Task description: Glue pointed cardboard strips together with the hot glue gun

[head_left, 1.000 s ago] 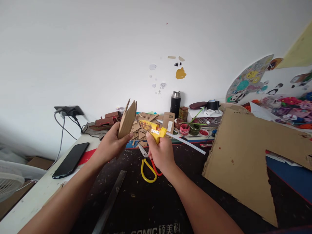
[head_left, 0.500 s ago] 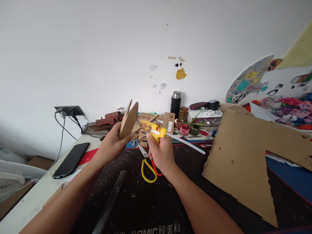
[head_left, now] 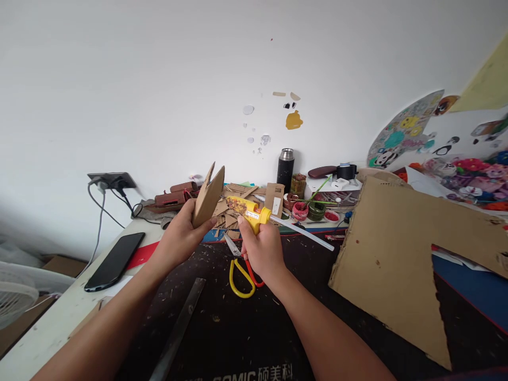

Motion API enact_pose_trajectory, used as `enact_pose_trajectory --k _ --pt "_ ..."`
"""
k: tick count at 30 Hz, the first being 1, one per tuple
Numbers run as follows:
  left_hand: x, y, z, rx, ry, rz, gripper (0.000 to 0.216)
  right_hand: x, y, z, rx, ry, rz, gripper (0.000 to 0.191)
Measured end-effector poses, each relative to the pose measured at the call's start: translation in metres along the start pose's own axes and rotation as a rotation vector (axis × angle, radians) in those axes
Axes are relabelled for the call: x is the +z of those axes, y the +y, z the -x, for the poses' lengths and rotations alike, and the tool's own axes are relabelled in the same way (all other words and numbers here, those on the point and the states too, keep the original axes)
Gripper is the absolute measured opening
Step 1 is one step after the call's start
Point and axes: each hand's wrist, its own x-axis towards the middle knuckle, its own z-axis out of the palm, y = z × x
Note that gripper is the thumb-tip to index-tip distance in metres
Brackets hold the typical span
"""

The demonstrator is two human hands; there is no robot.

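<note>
My left hand (head_left: 182,230) grips a folded cardboard piece (head_left: 209,197) from below, its pointed ends sticking up. In my right hand (head_left: 262,248) is a yellow hot glue gun (head_left: 248,210), its front end directed left at the cardboard and a small gap apart from it. A long translucent glue stick (head_left: 304,234) juts out of the gun's back end to the right. Scissors (head_left: 242,278) with one yellow and one red handle lie on the dark mat beneath my right hand, which partly hides them.
A metal ruler (head_left: 180,328) lies on the dark mat (head_left: 238,328). At the right is a large cut cardboard sheet (head_left: 384,259). Cardboard scraps (head_left: 230,218), paint jars (head_left: 316,210) and a black thermos (head_left: 286,168) stand along the wall. A phone (head_left: 115,262) rests at the left.
</note>
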Motion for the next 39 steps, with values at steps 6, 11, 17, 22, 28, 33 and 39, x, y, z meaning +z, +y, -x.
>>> enact_pose_trajectory --k 6,11,17,22,28,33,39 --pt "0.0002 -0.0009 -0.0003 -0.013 -0.002 0.013 0.046 -0.0003 -0.0014 -0.0005 -0.006 0.014 0.009 0.053" --pt "0.0003 -0.0002 0.0001 -0.008 -0.011 0.037 0.046 -0.0009 -0.0036 -0.0005 -0.021 0.019 -0.019 0.051" --pt "0.0002 0.0017 0.0010 0.002 -0.012 0.060 0.046 -0.0004 -0.0007 -0.0012 -0.015 0.027 -0.018 0.050" --pt "0.0004 0.0015 0.0006 0.011 -0.005 0.052 0.045 -0.0007 -0.0003 -0.0014 -0.015 0.032 -0.002 0.050" --pt "0.0003 0.0012 0.0007 0.035 0.005 0.042 0.042 -0.0011 -0.0016 -0.0007 -0.007 0.050 -0.004 0.047" --pt "0.0012 0.0004 -0.0001 0.024 0.000 0.049 0.044 -0.0006 -0.0020 -0.0018 0.000 0.037 -0.026 0.049" --pt "0.0002 -0.0001 -0.0004 0.012 -0.008 0.048 0.046 -0.0014 -0.0034 -0.0003 -0.003 0.037 -0.021 0.047"
